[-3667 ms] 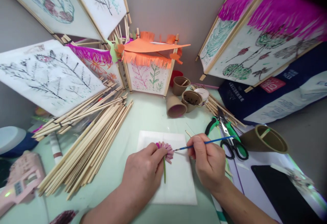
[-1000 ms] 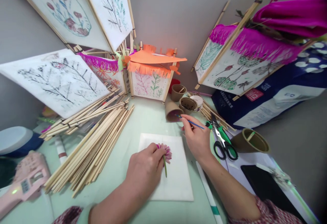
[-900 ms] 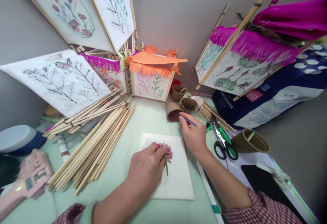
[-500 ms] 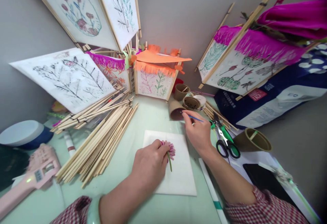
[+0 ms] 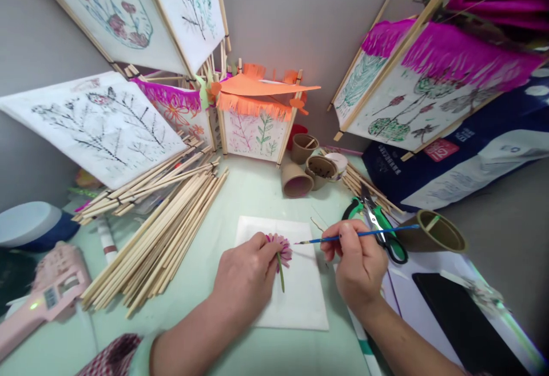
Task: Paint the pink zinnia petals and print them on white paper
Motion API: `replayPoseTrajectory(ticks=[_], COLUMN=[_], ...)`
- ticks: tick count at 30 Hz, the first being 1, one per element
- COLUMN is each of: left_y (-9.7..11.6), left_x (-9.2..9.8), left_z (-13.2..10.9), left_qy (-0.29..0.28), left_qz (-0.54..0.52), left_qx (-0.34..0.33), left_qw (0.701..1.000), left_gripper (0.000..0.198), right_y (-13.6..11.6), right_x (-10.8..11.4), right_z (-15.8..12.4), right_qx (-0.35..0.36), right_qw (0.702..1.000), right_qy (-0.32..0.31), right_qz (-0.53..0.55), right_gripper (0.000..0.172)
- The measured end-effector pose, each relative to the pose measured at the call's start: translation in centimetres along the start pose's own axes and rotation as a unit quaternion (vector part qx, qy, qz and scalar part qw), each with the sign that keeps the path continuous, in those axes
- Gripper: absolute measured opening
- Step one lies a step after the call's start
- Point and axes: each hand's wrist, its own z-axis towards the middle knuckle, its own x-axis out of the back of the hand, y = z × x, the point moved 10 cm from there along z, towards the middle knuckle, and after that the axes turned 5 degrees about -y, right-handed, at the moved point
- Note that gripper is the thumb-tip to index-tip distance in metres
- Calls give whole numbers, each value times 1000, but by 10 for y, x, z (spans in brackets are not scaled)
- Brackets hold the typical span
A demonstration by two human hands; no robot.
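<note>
My left hand [image 5: 245, 276] is closed on a pink flower [image 5: 285, 250] with a green stem, holding it over a white square sheet [image 5: 302, 301]. Part of the bloom is hidden behind my fingers. In my right hand [image 5: 359, 261] is a thin blue paintbrush [image 5: 317, 241], pinched between fingers and thumb and held nearly level. Its tip points left, close to the petals; whether it touches them I cannot tell. Beyond the sheet, a small brown pot [image 5: 297, 181] lies tipped with its mouth towards me.
Bundled wooden sticks [image 5: 171, 233] and a pink glue gun [image 5: 47, 299] lie at left. Scissors [image 5: 380, 230] and another brown pot [image 5: 433, 233] are at right. Decorated paper lanterns, one with an orange top [image 5: 261, 92], stand behind. A black flat object [image 5: 463, 319] lies right.
My right hand has drawn the paintbrush back from the tipped pot, towards me, and turned its tip to the flower. My left hand still holds the flower over the sheet.
</note>
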Motion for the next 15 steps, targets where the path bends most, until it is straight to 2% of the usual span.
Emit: replayPoseTrajectory(ticks=[7, 15], left_y=[1, 1], left_x=[3, 2], left_z=[0, 0], left_qy=[15, 8], left_qz=[-27, -19], left_qx=[-13, -18], left_qw=[999, 1000], left_gripper=[33, 29], right_y=[-5, -12], right_x=[-11, -16], right_z=[2, 0], right_qx=[29, 46], right_qw=[996, 993], right_qy=[-48, -70], right_qz=[-66, -83], right_gripper=[33, 31])
